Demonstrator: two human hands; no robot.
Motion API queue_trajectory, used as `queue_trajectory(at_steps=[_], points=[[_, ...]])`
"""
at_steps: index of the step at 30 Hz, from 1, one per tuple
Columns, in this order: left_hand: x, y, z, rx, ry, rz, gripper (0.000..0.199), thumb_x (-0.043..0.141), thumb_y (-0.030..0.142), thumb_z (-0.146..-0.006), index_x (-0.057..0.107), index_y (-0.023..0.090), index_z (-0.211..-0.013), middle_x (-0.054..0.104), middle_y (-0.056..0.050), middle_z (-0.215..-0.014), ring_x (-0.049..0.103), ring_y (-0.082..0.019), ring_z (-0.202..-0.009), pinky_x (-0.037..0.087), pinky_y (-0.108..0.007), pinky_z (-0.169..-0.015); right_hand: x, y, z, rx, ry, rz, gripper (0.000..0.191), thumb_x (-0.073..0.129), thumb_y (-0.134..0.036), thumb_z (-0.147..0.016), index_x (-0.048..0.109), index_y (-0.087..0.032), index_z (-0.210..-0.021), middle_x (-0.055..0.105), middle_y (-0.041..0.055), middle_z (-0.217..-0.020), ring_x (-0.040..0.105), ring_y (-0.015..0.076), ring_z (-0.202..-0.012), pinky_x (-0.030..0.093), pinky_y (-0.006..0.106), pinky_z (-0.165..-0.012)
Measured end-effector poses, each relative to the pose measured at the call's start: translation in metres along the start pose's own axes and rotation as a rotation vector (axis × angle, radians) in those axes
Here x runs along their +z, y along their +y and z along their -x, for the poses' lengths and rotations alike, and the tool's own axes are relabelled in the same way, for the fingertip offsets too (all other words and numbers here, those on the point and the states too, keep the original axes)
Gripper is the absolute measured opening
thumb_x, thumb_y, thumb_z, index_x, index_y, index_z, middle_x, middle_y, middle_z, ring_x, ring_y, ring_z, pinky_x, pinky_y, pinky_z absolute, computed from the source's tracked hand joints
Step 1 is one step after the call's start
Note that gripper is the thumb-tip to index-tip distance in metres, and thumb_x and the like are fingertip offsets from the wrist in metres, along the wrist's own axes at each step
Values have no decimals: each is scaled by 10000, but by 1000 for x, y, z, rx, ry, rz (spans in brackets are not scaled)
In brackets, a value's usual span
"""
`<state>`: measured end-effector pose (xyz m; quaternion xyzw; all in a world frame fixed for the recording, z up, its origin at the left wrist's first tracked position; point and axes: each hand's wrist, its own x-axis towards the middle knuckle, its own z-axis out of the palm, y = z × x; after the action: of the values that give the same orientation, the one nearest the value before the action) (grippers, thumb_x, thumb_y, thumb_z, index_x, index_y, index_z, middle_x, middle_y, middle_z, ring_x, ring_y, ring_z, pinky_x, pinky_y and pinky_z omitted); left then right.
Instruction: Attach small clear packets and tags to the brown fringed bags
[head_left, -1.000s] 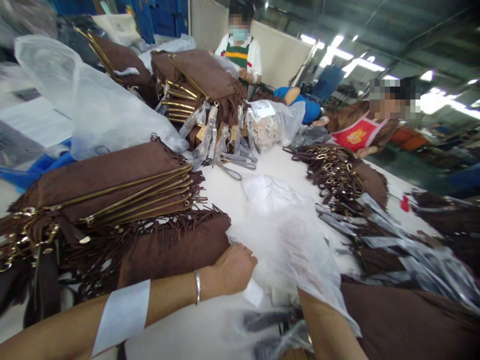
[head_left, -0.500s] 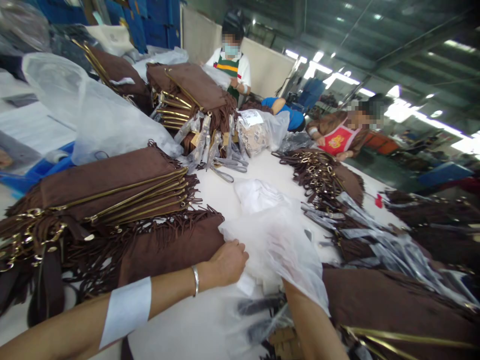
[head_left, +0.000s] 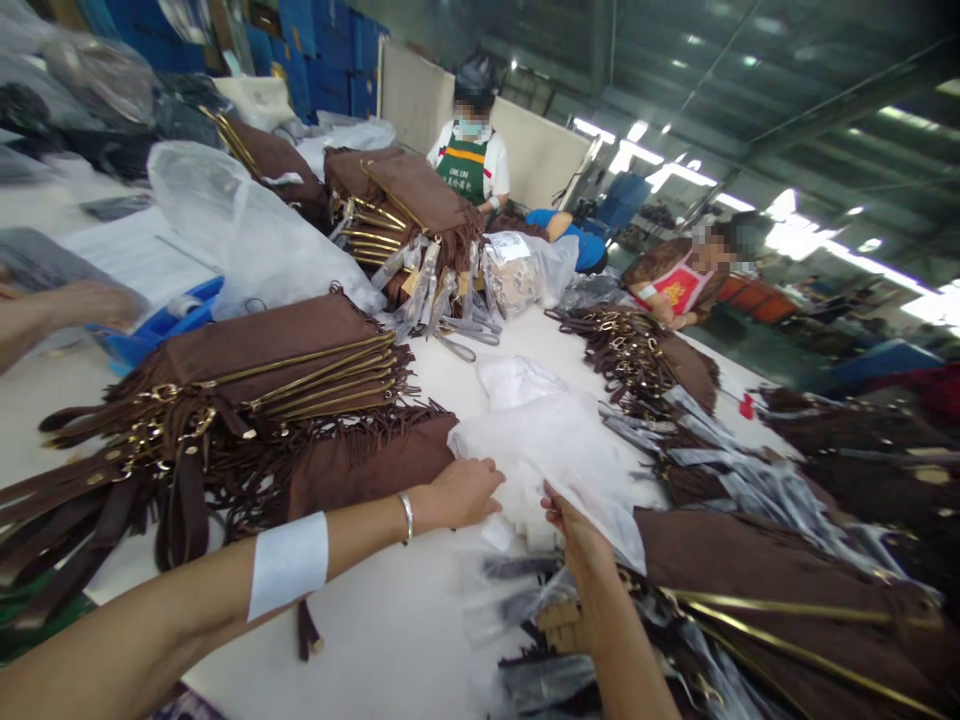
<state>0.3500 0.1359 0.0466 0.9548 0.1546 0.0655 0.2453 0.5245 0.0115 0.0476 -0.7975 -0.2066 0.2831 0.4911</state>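
Note:
A white translucent bag [head_left: 555, 440] lies crumpled on the white table, with paler white material inside its far end. My left hand [head_left: 466, 492], a silver bangle at its wrist, pinches the bag's near left edge. My right hand [head_left: 574, 522] is at the near right edge of the bag, its fingers bent against the film; what they grip is too small to make out. Just left of the bag is a flat brown fringed pouch [head_left: 375, 462]. Brown pouches with gold zippers [head_left: 787, 580] lie right of my right forearm.
Stacked brown pouches [head_left: 277, 350] with straps stand at the left, and another stack [head_left: 405, 200] farther back. A blue tray [head_left: 161, 320] is near another person's hand [head_left: 82, 308]. Wrapped straps [head_left: 735, 470] lie right. Co-workers are beyond the table.
My right hand, earlier inside the bag, is now outside at its near edge. My left hand stays at the bag. Another person's arm has come in at the left, and the view has shifted slightly.

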Motion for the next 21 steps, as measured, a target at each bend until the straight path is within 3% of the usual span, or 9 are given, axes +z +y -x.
queue_trajectory(at_steps=[3,5,8,10,13,16,19,21], points=[[-4,12,14,-33,82,140,381,645,378,-872,623,129,-1160,630,-147,-1111,617,-308,-1023,490,-400,-874,2,5,31,66,-3,-190,497,819,-577,-641,622,-153,-811,642,-22,-667,584,95,-539,457,201,-493],[-3,22,18,-169,114,499,468,664,438,-846,595,138,-1198,644,-137,-1108,638,-284,-982,502,-376,-835,3,5,47,75,-38,-257,547,846,-604,-565,589,-165,-765,600,-34,-594,530,84,-493,416,191,-465],[0,35,20,-398,-28,1231,556,661,561,-781,607,123,-1119,676,-134,-1014,676,-240,-854,527,-328,-718,4,2,66,53,-90,-309,532,841,-601,-587,551,-180,-733,550,-47,-537,474,74,-464,378,188,-461],[2,40,21,-451,-93,1444,525,702,568,-695,623,117,-951,682,-111,-866,671,-204,-750,519,-291,-652,3,0,78,18,-115,-327,508,843,-576,-608,566,-180,-763,553,-48,-559,475,76,-484,376,190,-480],[4,45,25,-461,13,1379,382,743,416,-589,596,128,-794,623,-37,-640,597,-144,-576,449,-233,-547,-2,0,98,-44,-168,-342,537,851,-519,-632,645,-181,-995,571,-49,-639,491,87,-542,392,201,-531],[2,50,35,-418,113,1283,260,678,327,-585,593,134,-738,575,0,-558,546,-122,-508,395,-212,-498,-7,4,117,-64,-296,-292,574,809,-477,-701,648,-203,-1180,594,-29,-747,517,109,-642,420,218,-604],[-4,56,51,-366,140,1221,212,634,309,-604,604,133,-718,578,4,-578,534,-110,-497,404,-211,-496,-7,12,129,-45,-355,-224,388,778,-494,-717,703,-177,-927,578,-20,-732,491,112,-653,397,216,-601],[-9,57,65,-356,134,1198,217,628,326,-624,607,132,-720,583,0,-590,531,-108,-489,407,-210,-486,-4,17,135,-49,-342,-209,367,781,-506,-704,652,-165,-748,521,-37,-649,450,104,-616,368,212,-583]])
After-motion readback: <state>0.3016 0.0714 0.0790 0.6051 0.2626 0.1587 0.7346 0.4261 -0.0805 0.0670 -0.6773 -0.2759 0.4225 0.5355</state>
